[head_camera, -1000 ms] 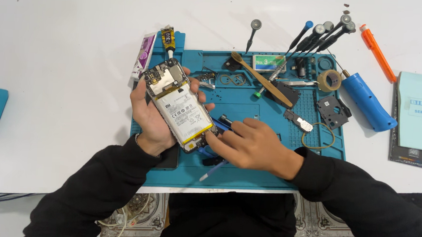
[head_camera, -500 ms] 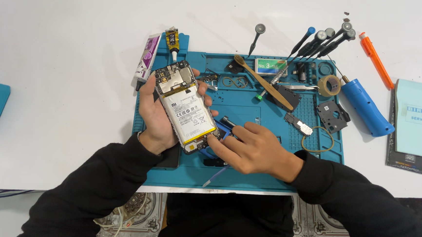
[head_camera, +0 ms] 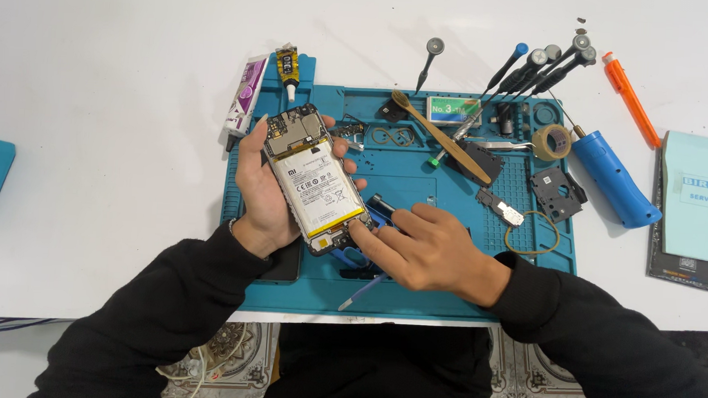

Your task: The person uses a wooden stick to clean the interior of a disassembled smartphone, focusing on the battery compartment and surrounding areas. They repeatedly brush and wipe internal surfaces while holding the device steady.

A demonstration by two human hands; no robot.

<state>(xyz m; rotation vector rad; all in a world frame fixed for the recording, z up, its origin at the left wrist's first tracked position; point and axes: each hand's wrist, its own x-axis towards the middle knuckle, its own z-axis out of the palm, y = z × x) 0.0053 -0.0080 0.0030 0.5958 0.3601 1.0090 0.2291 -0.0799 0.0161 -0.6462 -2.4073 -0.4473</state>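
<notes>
My left hand [head_camera: 260, 187] grips an opened phone [head_camera: 314, 180] with its back cover off, showing a white battery and the circuit board at its top end. The phone is tilted above a blue repair mat [head_camera: 452, 197]. My right hand [head_camera: 421, 248] rests on the mat beside it, with the index fingertip pressing on the phone's lower end. A blue-handled tool [head_camera: 365, 286] lies under that hand; whether the fingers hold it I cannot tell.
On the mat lie a wooden brush [head_camera: 440, 136], tweezers, black phone parts [head_camera: 555, 191], a tape roll [head_camera: 551, 141] and a rubber band. Several screwdrivers [head_camera: 542, 67], a blue electric driver [head_camera: 613, 178], an orange knife [head_camera: 629, 97], glue tubes [head_camera: 247, 94] and a teal booklet [head_camera: 704, 208] surround it.
Both hands and the phone have stayed over the mat's left part. My right fingers have shifted a little at the phone's bottom edge.
</notes>
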